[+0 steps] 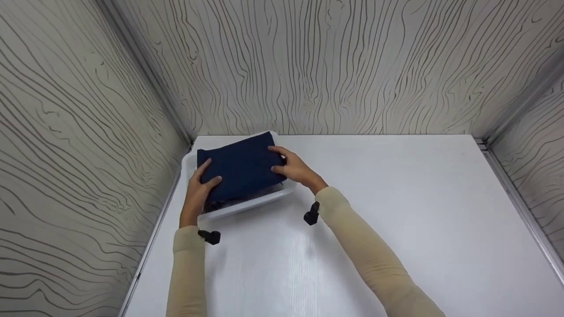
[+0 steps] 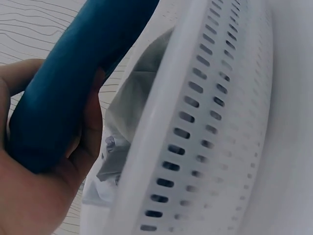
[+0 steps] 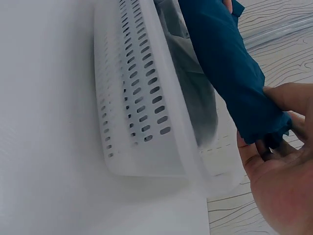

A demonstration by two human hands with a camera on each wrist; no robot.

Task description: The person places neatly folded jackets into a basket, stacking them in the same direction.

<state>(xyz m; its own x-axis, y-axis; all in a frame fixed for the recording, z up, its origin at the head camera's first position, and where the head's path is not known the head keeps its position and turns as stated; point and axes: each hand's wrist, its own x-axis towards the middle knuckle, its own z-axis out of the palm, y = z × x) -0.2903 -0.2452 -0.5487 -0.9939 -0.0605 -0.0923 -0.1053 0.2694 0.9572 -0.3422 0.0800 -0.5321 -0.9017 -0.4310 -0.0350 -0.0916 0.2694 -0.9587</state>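
A folded dark blue cloth, its exact kind not clear, is held flat over a white plastic basket. My left hand grips its left end, thumb on top and fingers wrapped beneath, as the left wrist view shows. At the opposite end my right hand holds it between thumb and fingers; the right wrist view shows the folded layers at that edge. Both wrist views place the cloth above the basket's rim. Grey cloth lies inside the basket, mostly hidden from the head view by the blue cloth.
The basket has slotted side walls and stands on a white table, in its far left corner. Wood-patterned panels rise behind and at both sides. Metal rails run along the panel corners.
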